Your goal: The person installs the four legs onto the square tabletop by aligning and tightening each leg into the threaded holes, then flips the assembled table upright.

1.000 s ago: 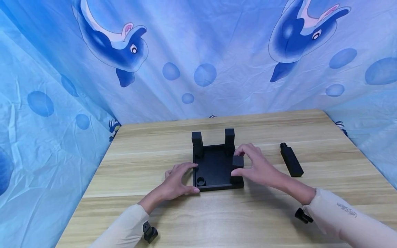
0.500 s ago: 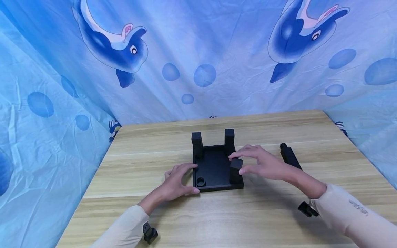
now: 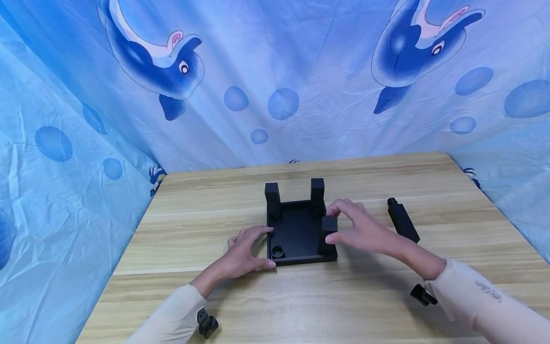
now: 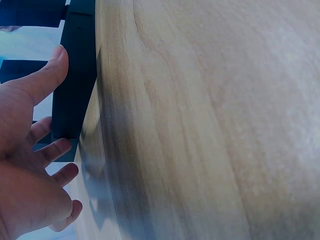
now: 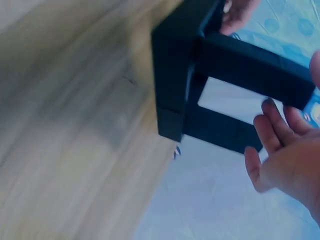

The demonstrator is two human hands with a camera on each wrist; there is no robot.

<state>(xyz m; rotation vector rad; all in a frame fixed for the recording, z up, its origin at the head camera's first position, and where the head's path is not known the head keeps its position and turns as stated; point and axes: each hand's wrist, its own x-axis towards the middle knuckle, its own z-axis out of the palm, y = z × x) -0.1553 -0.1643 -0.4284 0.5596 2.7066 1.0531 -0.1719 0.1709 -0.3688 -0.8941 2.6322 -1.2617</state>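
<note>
Black, square and shallow, a tray [image 3: 296, 234] sits on the pale wood-grain surface [image 3: 185, 215], an upright block-shaped black leg [image 3: 329, 223] at its near right corner. The right hand [image 3: 363, 233] pinches that leg's top between thumb and fingers; the left hand [image 3: 242, 255], thumb and fingers spread, rests against the tray's left side.

Place: curtained table booth; the room beyond could not be told.
Backdrop: blue cloth [image 3: 240, 38] hung behind and on both sides, printed with dolphins [image 3: 165, 76] and bubbles [image 3: 283, 103].
Surface: wood-grain tabletop [image 3: 296, 306] ran close to the cloth.
Gear: black wrist cameras [image 3: 208, 326] were worn.
</note>
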